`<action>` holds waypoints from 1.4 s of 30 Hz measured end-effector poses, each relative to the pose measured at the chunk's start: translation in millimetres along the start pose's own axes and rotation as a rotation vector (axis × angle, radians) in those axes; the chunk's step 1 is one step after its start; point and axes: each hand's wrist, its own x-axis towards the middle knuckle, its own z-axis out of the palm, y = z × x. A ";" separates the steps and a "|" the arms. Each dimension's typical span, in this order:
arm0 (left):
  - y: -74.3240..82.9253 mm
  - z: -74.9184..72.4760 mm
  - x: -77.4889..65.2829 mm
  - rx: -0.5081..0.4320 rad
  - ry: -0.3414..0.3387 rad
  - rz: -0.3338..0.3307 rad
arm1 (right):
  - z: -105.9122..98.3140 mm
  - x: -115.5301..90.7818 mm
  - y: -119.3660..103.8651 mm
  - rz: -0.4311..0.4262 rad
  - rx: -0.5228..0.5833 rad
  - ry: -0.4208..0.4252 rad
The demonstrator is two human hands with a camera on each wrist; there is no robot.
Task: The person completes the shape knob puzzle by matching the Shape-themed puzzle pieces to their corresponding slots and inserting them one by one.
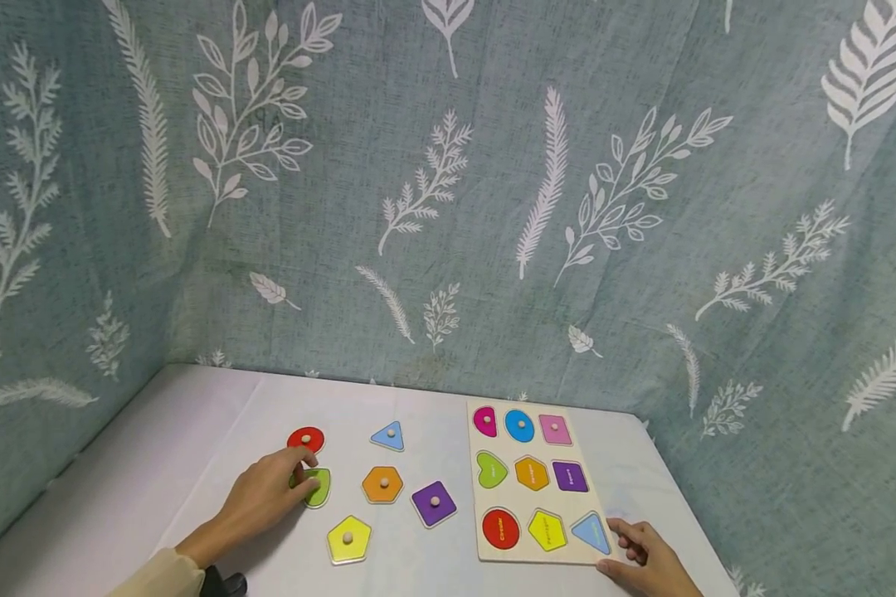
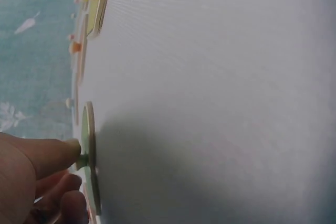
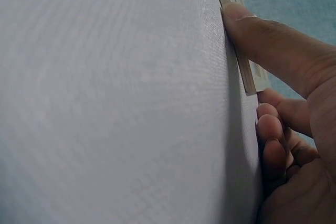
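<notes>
Head view shows the green heart piece (image 1: 319,491), bright lime with a pale rim, toward the left of the desk (image 1: 216,414), just below the red circle piece (image 1: 316,435). The left hand (image 1: 260,491) pinches its knob (image 2: 82,162); edge-on in the left wrist view, the heart is a thin slab. Fingers cover part of it, and whether it touches the desk is hard to tell. The right hand (image 1: 648,557), cut off at the bottom of the head view, grips a corner of the wooden puzzle board (image 1: 509,497), thumb against the near edge. Along the board's top row sit a magenta semicircle (image 1: 480,421), a blue oval (image 1: 513,420) and a pink square (image 1: 555,436), all knobbed; the six recesses (image 1: 497,535) below are bare, their lettering mostly too small to read.
</notes>
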 end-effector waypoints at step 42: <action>21.3 -7.3 18.0 0.059 0.080 0.110 | 0.1 2.2 2.1 -0.007 -0.041 0.001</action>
